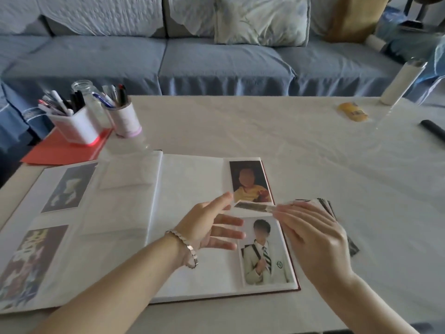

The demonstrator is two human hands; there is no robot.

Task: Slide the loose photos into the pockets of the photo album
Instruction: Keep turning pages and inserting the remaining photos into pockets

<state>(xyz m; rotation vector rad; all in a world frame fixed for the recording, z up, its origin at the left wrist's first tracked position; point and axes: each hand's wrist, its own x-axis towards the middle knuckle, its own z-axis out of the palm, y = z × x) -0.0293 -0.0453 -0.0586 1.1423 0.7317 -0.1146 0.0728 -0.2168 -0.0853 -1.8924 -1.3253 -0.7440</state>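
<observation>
The photo album (187, 179) lies open on the table. Its right page holds a photo of a child in yellow (249, 180) above and a photo of a person in a pale uniform (263, 256) below. Two photos sit in the left page's pockets (69, 186). My right hand (313, 235) pinches a loose photo (254, 206), held nearly edge-on over the right page. Under that hand lies a stack of loose photos (325, 206), just off the album's right edge. My left hand (212, 227) hovers over the right page, fingers straight, its fingertips close to the loose photo's left end.
Two pen holders (79, 126) and a glass jar (89, 92) stand on a red folder (60, 150) at the back left. A white cylinder (399, 83), a yellow packet (352, 112) and a black object (433, 128) lie at the back right. A blue sofa (216, 61) runs behind the table.
</observation>
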